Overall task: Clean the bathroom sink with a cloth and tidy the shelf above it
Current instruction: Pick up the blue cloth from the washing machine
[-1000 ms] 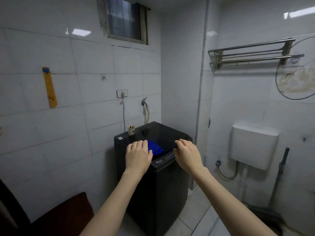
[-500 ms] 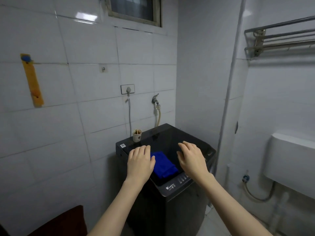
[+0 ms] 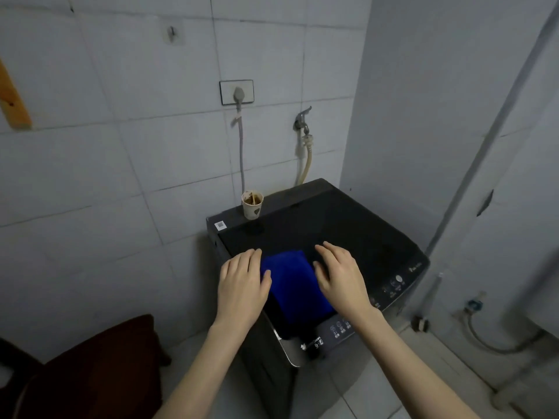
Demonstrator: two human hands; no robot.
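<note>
Head view is looking down at a dark washer (image 3: 332, 225) standing in the corner of a tiled bathroom. A folded blue cloth (image 3: 298, 285) is lying flat on the washer's glossy lid, toward the front edge, just behind the control panel (image 3: 341, 329). Both bare forearms are reaching in from the bottom of the frame. The left hand (image 3: 242, 285) is resting palm down just left of the cloth, fingers extended and close together, its thumb touching or overlapping the cloth's left edge; it is open and gripping nothing. The right hand (image 3: 340, 278) is sitting palm down at the cloth's right side, fingers spread and slightly curled, the thumb lying at the cloth's right edge; it too is open, with nothing clasped. Whether either palm is pressing on the lid cannot be told. A paper cup (image 3: 252, 205) with brown contents is standing upright at the back left of the washer, well apart from the cloth. On the wall behind, a plug is sitting in a socket (image 3: 236, 92) with its cord hanging down, and to its right a tap (image 3: 302, 120) is feeding a hose (image 3: 306, 164) that is dropping behind the washer. A dark red cushion (image 3: 96, 367) is showing at the lower left, on the floor side of the washer.
</note>
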